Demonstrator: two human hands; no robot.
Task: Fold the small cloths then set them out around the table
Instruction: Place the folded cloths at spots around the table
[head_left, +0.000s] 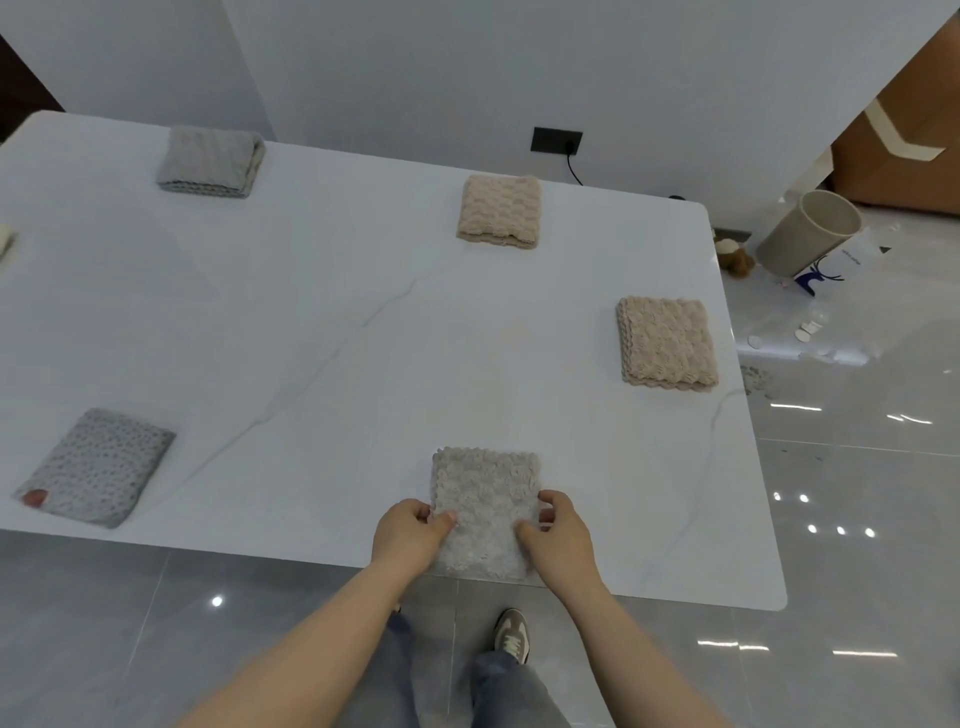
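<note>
A: Head view, hands?

B: Left hand (410, 535) and right hand (563, 535) each pinch a side of the folded pale cloth (485, 499), which overhangs the counter (322, 322) near edge.

A: Clearance?

B: Four other folded cloths sit near the edges, well apart; counter middle bare.

Six small folded cloths lie flat, well apart, on the worktop (332, 322): a pale grey-beige cloth (483, 499) at the near edge, two beige cloths (667, 343) (500, 210), two grey cloths (96, 467) (210, 161), and a cream cloth (4, 244) cut off at the left.
</note>
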